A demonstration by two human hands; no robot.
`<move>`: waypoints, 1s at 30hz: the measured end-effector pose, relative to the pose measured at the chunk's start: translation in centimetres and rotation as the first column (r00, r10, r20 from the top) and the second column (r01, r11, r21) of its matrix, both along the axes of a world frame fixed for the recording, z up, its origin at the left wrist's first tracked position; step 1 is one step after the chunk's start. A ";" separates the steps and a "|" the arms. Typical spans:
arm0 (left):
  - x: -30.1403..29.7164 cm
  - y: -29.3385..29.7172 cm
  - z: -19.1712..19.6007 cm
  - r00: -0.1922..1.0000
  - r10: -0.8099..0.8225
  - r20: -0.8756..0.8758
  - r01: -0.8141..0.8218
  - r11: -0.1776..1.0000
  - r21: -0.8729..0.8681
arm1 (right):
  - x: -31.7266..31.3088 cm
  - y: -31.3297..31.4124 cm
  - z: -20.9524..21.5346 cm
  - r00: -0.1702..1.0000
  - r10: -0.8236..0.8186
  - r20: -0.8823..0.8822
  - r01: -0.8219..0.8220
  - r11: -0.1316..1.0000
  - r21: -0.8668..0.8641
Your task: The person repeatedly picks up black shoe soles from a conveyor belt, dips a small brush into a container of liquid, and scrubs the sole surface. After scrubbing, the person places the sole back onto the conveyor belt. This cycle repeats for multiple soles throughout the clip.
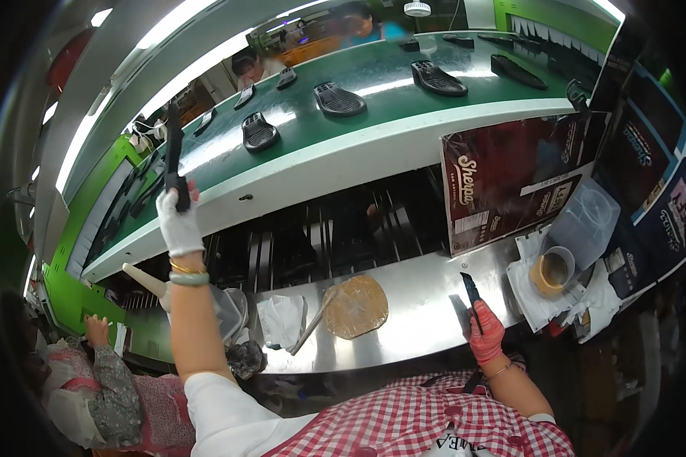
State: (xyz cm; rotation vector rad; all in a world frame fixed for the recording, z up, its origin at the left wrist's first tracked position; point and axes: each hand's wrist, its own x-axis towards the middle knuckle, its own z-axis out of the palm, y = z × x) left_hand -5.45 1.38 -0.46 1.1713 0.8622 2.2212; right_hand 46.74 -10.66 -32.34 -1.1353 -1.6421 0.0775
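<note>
My left hand point(180, 222), in a white glove, is closed around the heel end of a black shoe sole point(174, 148). It holds the sole up on edge over the left part of the green conveyor belt point(198, 161). My right hand point(486, 333), in a pinkish-red glove, grips a slim dark tool point(472, 293) above the metal worktop point(419, 312). The tool's narrow tip points away from me; whether it is a knife or a brush I cannot make out. Several other black shoe soles, such as one sole point(260, 132), lie spaced along the belt.
On the worktop lie a round tan disc point(358, 306), a thin stick point(312, 324) and a crumpled white cloth point(282, 318). At right stand a cardboard panel point(511, 183), a plastic cup point(550, 272) and a clear container point(585, 221). A co-worker's hand point(96, 330) is at lower left.
</note>
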 end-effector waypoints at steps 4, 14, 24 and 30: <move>15.6 -10.1 -6.1 0.974 -0.102 -0.204 0.092 0.994 -0.057 | 0.6 -0.7 -1.1 0.973 0.057 -0.224 -0.075 0.995 -0.072; 30.2 -17.6 -23.9 0.614 -0.463 -0.639 0.035 0.825 -0.564 | 8.6 -4.3 9.7 0.863 -0.063 -0.501 0.031 0.997 -0.072; 32.8 -16.1 -26.4 0.301 -0.298 0.906 0.953 0.140 -0.270 | 14.1 -2.5 17.1 0.731 -0.235 -0.641 0.011 0.943 -0.334; 34.6 -15.4 -28.1 -0.008 -0.363 0.932 0.999 0.030 0.020 | 14.9 -1.5 19.1 0.817 -0.323 -0.477 0.107 0.899 -0.425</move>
